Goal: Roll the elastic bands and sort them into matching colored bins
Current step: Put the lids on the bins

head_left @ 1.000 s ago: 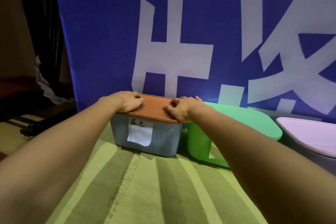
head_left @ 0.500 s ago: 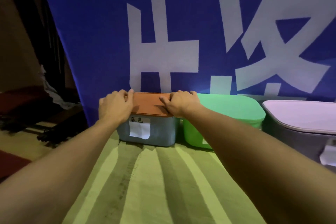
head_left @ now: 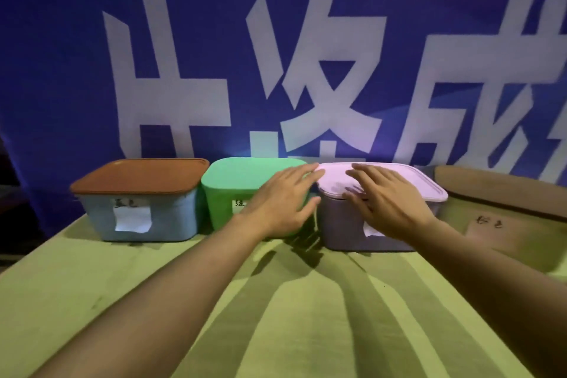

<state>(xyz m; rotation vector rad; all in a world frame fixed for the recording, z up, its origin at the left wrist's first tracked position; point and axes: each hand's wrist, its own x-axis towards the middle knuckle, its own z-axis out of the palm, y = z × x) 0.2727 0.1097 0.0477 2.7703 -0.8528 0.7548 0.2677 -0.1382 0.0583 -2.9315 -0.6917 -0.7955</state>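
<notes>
Along the far edge of the green striped tabletop (head_left: 306,316), against a blue banner (head_left: 61,70) with large white characters, stand three lidded bins in a row: a blue bin (head_left: 171,218) with an orange lid (head_left: 138,176) at the left, a green bin (head_left: 227,190) just beside it, then a grey bin (head_left: 340,230) under a pale pink lid (head_left: 426,184), with a brown box (head_left: 503,193) at the far right. All lids are on, so contents stay hidden, and no elastic bands show. The left hand (head_left: 285,202), fingers spread, hovers before the green bin at the pink lid's left corner, covering part of its paper label; the right hand (head_left: 386,202), fingers spread, lies over the pink lid

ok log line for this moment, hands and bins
left hand: open, reaching at pink-lidded bin | right hand: open, over its lid | green bin: lidded | orange-lidded bin: lidded | bands: none seen
</notes>
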